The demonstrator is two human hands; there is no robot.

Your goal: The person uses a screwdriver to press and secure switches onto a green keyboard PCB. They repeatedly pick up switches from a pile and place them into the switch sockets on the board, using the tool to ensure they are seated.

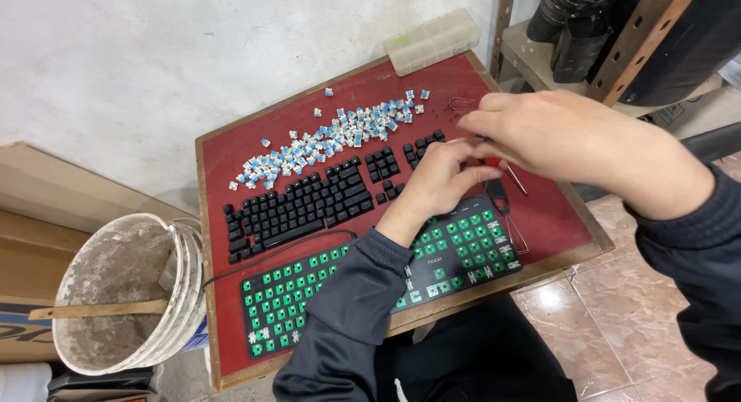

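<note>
My left hand (440, 180) hovers over the right part of the red table (540, 209), fingers pinched on a small red-handled tool (491, 162). My right hand (552, 132) meets it from the right, fingertips on the same tool near its thin metal shaft (515, 179). Below lies a stripped black keyboard base (324, 286) with green switch sockets. Rows of black keycaps (309, 205) are laid out above it. A long pile of blue-and-white key switches (332, 140) runs diagonally behind them.
A clear plastic box (432, 41) sits at the table's far corner. A wire keycap puller (461, 104) lies nearby, another black tool (502, 205) beside the base. A dirty white bucket (123, 294) with a stick stands left. Cardboard leans at far left; metal shelving at right.
</note>
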